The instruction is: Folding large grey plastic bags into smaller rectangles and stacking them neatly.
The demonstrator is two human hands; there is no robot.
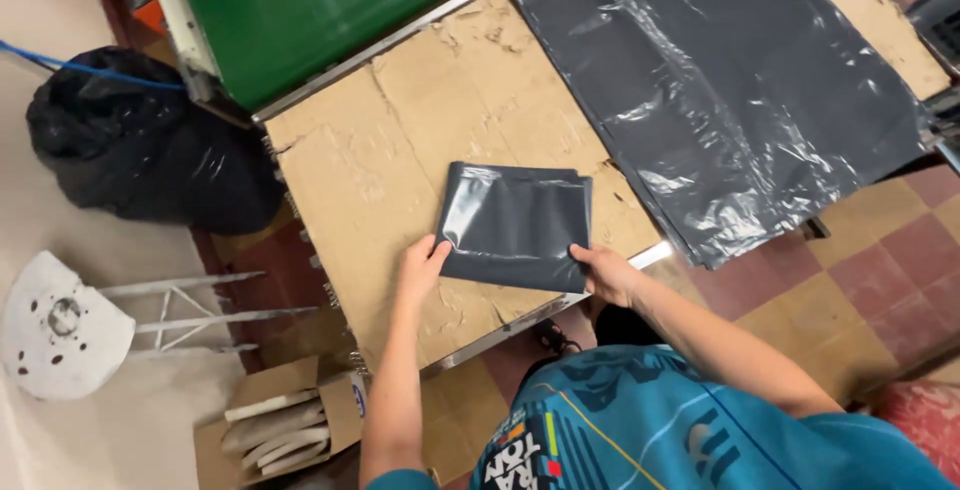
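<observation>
— What have I got in front of me right now?

— A folded dark grey plastic bag point(515, 225), lying flat on the cardboard-covered table point(400, 140), toward its near edge. It is folded into a neat, roughly square packet.

— And my hands?

— My left hand point(422, 268) rests at the packet's near left corner, fingers laid flat and spread on the cardboard, touching the bag's edge. It presses rather than grips. My right hand point(605, 272) is at the near right corner, and the thumb and fingers pinch that corner of the bag.

— What else sits on the table?

— To the far right, a stack of unfolded grey plastic bags point(720, 80) spread out wide, shiny and wrinkled, hanging over the table's right edge. It lies just beside the folded packet without touching it, as far as I can see. At the far left, a green machine cover point(310, 10) butts against the table.

— And off the table?

— On the floor to the left, a full black sack point(150, 150). Nearer to me on that side, a white metal stool point(70, 325) tipped on its side, and a small open cardboard box point(290, 420) with pale rolled pieces in it. The floor on the right is checkered red and tan tile point(880, 250).
</observation>
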